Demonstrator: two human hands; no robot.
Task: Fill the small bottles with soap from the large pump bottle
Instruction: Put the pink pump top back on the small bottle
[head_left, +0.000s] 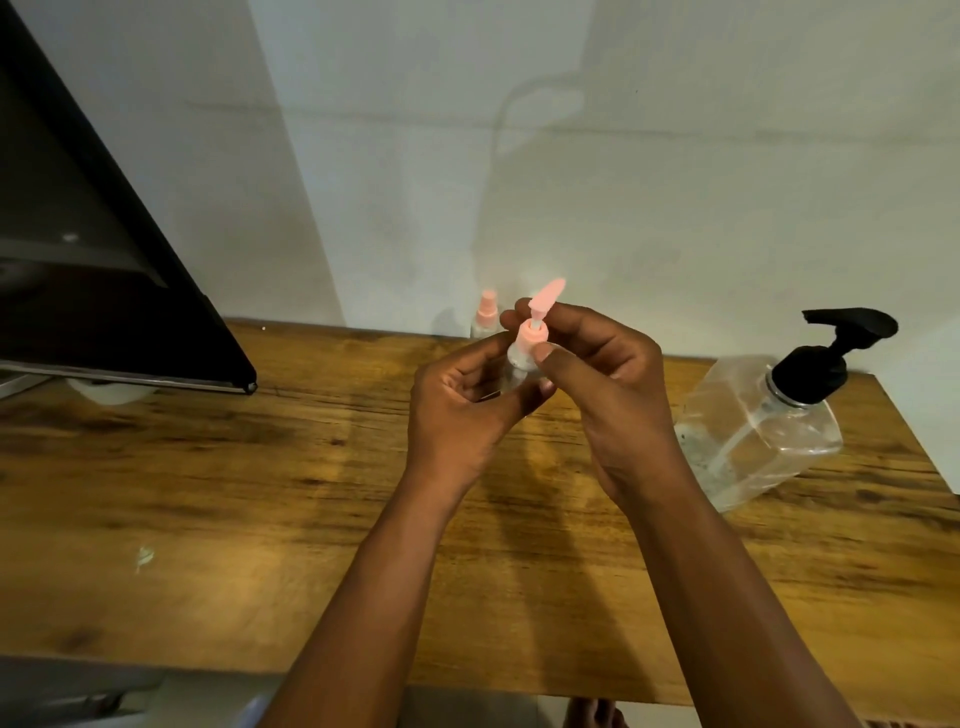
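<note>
My left hand (457, 410) grips the clear body of a small bottle (515, 364), held up above the wooden table (260, 493). My right hand (597, 374) pinches that bottle's pink pump cap (535, 332) between thumb and fingers; the pink nozzle sticks up above them. A second small bottle (485, 314) with a pink spray top stands behind my hands by the wall. The large clear pump bottle (763, 426) with a black pump head stands at the right, partly filled with clear soap.
A dark monitor (104, 291) leans over the table's back left corner. The white wall (623, 182) runs along the table's far edge. The table's right edge lies just beyond the large bottle. A small shiny spot (144, 556) shows on the wood at the left.
</note>
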